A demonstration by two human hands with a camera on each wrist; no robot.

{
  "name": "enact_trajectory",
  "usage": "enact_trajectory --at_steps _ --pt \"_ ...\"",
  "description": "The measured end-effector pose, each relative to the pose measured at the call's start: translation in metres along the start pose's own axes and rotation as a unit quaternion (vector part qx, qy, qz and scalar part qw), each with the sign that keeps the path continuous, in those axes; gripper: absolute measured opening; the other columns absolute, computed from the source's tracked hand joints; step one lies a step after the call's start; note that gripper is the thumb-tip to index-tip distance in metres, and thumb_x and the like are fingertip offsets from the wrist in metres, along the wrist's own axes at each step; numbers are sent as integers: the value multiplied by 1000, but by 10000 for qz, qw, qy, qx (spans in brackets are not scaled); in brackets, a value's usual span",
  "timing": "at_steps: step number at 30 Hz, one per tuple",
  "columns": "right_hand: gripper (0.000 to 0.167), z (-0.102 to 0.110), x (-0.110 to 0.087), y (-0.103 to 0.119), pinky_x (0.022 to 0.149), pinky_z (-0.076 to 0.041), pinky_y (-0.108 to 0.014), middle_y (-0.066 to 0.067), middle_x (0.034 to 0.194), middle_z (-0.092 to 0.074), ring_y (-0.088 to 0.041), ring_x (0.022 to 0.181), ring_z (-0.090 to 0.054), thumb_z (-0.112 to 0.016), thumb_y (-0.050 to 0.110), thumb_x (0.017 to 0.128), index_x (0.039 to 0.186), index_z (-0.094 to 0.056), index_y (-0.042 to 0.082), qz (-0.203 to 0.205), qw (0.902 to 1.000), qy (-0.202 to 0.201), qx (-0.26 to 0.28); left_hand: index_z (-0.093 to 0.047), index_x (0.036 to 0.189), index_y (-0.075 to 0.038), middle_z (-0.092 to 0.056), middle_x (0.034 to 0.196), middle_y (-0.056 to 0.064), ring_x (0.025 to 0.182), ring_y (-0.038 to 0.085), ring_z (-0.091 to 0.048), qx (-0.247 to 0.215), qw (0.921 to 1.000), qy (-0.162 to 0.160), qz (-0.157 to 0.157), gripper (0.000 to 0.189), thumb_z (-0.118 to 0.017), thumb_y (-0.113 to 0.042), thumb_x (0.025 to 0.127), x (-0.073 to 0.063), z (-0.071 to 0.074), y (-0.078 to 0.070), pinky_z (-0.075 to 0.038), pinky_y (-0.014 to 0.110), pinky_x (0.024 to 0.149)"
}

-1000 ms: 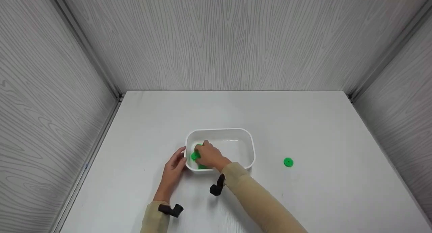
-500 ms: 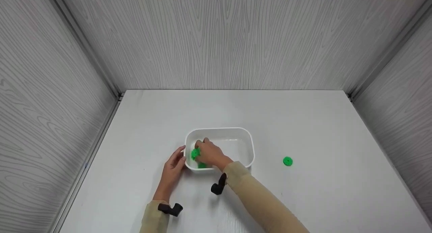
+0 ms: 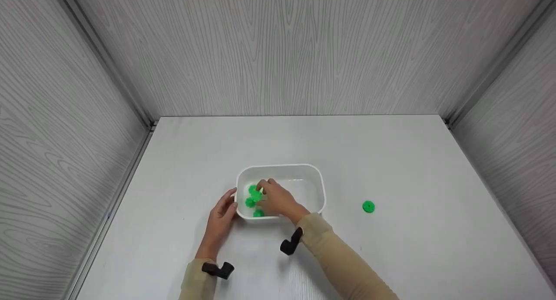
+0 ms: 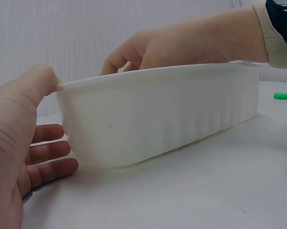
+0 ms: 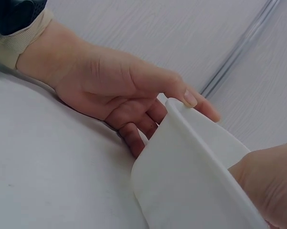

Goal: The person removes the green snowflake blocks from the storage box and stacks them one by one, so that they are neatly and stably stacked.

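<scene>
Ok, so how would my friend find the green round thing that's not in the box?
Look at the big white table and find the white tub on it. Now look just past the tub's right side for a small, flat, round green disc. It's the one lying alone on the table; the other green pieces you can see are inside the tub.

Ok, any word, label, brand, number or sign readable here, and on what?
None that I can read in any view.
White tub: no text on the sides showing.
Green pieces: too small to tell.
Black wrist devices: nothing legible.
</scene>
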State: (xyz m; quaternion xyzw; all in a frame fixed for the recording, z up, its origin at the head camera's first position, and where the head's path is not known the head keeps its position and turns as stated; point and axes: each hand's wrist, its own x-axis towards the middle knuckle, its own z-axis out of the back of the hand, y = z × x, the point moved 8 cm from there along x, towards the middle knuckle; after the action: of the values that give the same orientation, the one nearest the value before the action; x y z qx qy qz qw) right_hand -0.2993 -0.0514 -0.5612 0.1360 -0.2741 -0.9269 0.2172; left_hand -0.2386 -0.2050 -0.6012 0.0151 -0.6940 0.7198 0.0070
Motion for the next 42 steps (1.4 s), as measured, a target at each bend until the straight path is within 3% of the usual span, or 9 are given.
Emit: enact_trajectory --at_steps 7,21,29,37,42 --pt "34 13 -10 -8 72 -47 -33 -4 100 -52 -18 85 -56 -70 25 84 112 -54 14 290 9986 -377 225 -48 135 -29 -56 125 7 109 22 -55 142 9996 -205 -98 43 -56 -33 93 0 2 5 -48 32 83" --pt "30 37 -35 -25 68 -44 -31 -10 98 -53 -17 78 -50 -69 21 85 109 -54 13 595 9914 -788 855 -48 136 -26 -55 128 6 113 20 -53 90 9996 -159 -217 46 -57 -35 92 0 0 2 -47 29 84" --pt "32 52 -53 -31 67 -44 -29 -7 95 -53 -18 77 -52 -68 21 85 113 -54 12 789 9871 -1227 653 -48 136 -27 -56 125 9 110 22 -55 119 9995 -169 -237 43 -56 -31 94 1 1 3 -48 29 83" --pt "31 62 -69 -42 67 -44 -30 -6 94 -52 -19 79 -53 -69 17 85 112 -55 12 814 9807 -1544 884 -49 134 -31 -57 124 7 109 21 -55 186 9995 -180 -169 43 -56 -36 92 0 1 4 -48 32 84" --pt "31 68 -78 -50 68 -46 -30 -6 94 -52 -19 78 -54 -70 15 84 111 -55 11 883 9761 -1750 944 -49 135 -28 -56 125 9 110 23 -55 194 9994 -217 -194 42 -55 -32 94 1 0 2 -48 32 84"
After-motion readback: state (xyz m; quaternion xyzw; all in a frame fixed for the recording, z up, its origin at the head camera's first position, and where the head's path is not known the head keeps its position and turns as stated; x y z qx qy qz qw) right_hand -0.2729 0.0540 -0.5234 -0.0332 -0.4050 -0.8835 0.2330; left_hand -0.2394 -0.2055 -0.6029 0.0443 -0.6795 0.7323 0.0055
